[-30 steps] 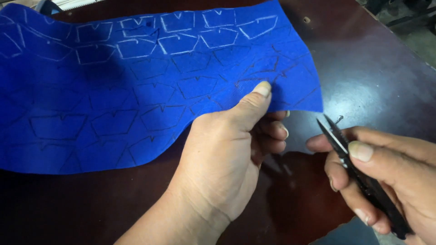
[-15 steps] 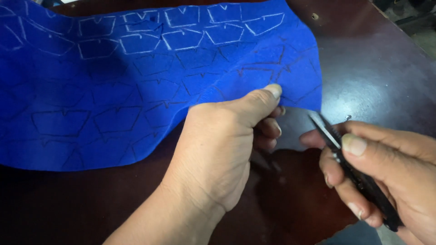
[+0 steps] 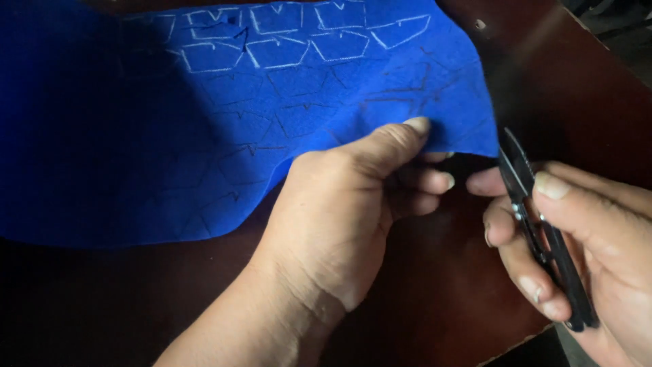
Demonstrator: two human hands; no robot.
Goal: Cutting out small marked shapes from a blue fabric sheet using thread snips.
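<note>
A large sheet of blue felt (image 3: 204, 122) marked with rows of chalk and ink outlines lies over a dark brown table (image 3: 435, 299). My left hand (image 3: 353, 204) pinches the felt's lower right edge, thumb on top and fingers underneath. My right hand (image 3: 584, 245) grips small black thread snips (image 3: 540, 231), blades pointing up and touching the felt's right corner. The snips' blades look nearly closed.
The table's right edge runs diagonally at the top right, with grey floor (image 3: 625, 34) beyond it. A small hole or screw (image 3: 480, 24) sits in the tabletop above the felt's corner. The left part of the felt lies in shadow.
The snips have moved up and left, from apart from the felt to its right corner. My left hand keeps its pinch on the felt edge.
</note>
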